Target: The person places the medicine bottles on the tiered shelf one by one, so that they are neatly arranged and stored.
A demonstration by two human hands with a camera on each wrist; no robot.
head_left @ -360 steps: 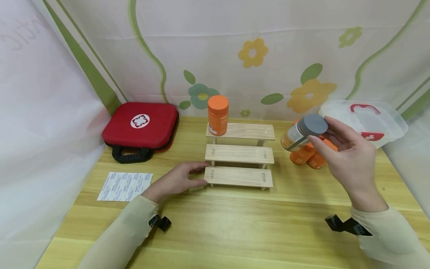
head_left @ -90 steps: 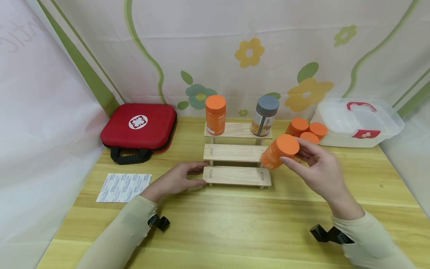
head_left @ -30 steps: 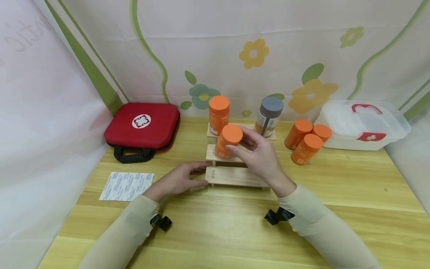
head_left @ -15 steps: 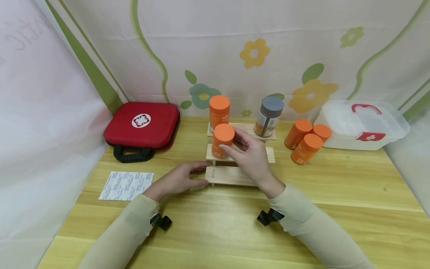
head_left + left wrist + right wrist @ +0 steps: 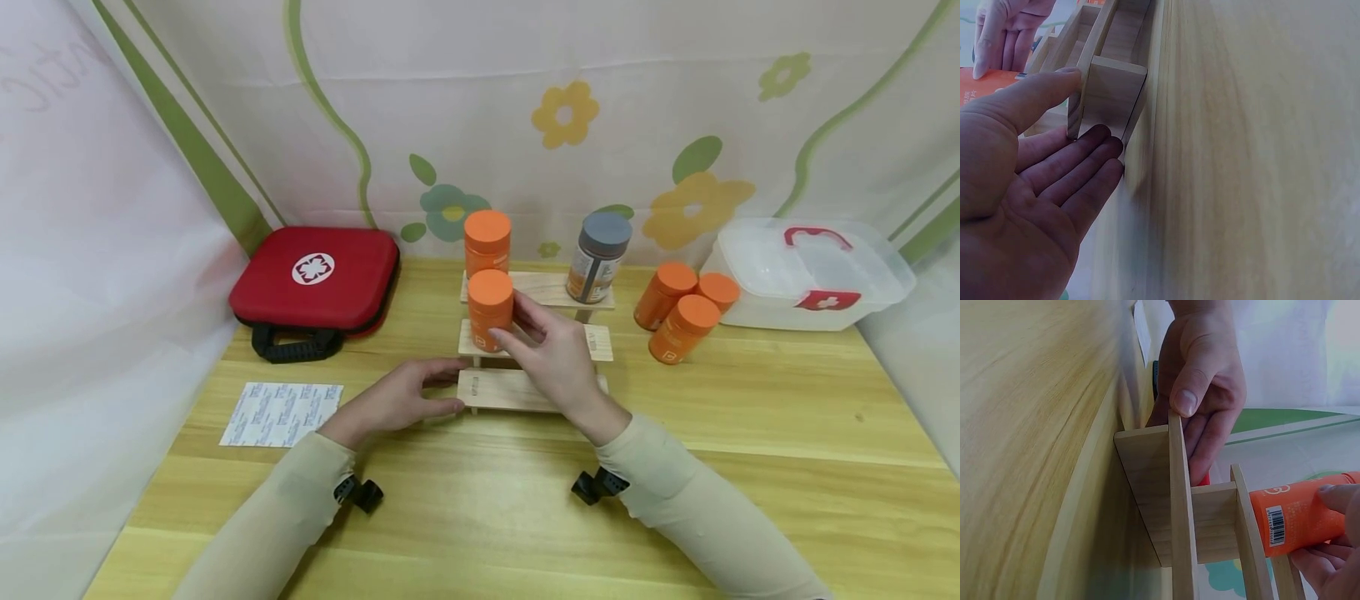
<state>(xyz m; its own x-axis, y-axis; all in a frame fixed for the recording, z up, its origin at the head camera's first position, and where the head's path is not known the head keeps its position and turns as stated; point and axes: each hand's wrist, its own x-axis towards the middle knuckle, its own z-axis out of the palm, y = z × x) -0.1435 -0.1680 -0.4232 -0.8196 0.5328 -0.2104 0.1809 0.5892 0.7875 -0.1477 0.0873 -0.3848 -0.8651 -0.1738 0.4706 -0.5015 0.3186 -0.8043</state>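
Note:
In the head view a three-tier wooden step rack (image 5: 517, 388) stands mid-table. My right hand (image 5: 557, 354) holds an orange bottle (image 5: 491, 312) upright at the left end of the middle step, thumb in front and fingers round its side. The right wrist view shows this bottle's (image 5: 1297, 515) base at the step board. At the rack's left end my left hand (image 5: 401, 400) touches the lowest step; in the left wrist view its fingers (image 5: 1079, 165) are nearly straight along the end. On the top step are another orange bottle (image 5: 487, 233) and a grey-capped bottle (image 5: 597, 258).
Three orange bottles (image 5: 681, 329) cluster right of the rack, before a clear lidded box (image 5: 810, 283) with a red handle. A red first-aid case (image 5: 318, 279) lies at the back left, and a white printed packet (image 5: 281, 414) near the left forearm.
The grey-capped bottle went from my right hand to the top step. The right hand then brought an orange bottle leftward from the cluster to the middle step. The left hand has stayed put.

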